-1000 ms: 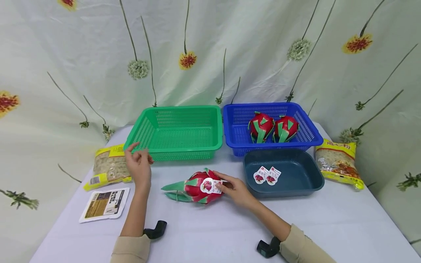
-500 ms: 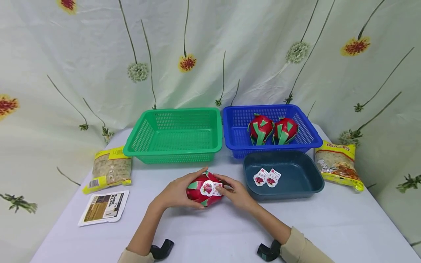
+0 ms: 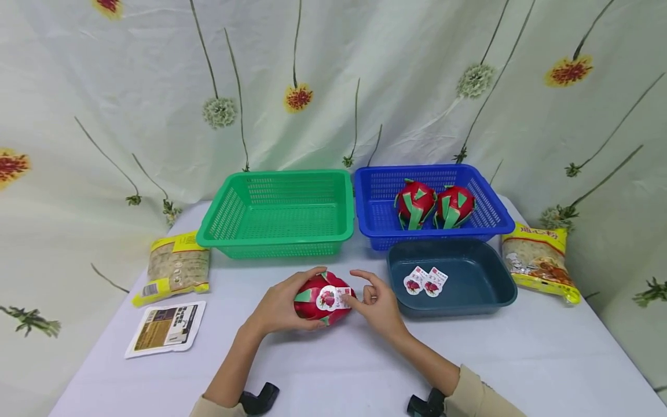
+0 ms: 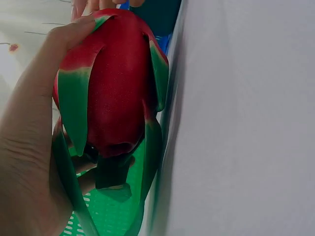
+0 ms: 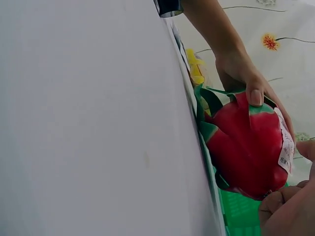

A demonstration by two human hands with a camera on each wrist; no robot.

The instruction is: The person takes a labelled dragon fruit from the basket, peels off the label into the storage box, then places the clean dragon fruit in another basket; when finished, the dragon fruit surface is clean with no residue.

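Note:
My left hand grips a red dragon fruit with green leaf tips, lying on the white tablecloth in the head view. In the left wrist view, the fruit's long green leaves hang beside the palm. A white sticker with a dragon fruit picture is on the fruit's upper side. The thumb of my right hand touches the sticker's right end; its index finger is raised and bent, the others curled. In the right wrist view, the sticker lies along the fruit's side.
Behind stand a green basket and a blue basket holding two dragon fruits. A dark tray at right holds two stickers. Yellow bags flank both sides; a flat white packet lies left.
My left hand has come down from near the green basket and now grips the dragon fruit. My right index finger has lifted off the sticker, while the thumb stays on it.

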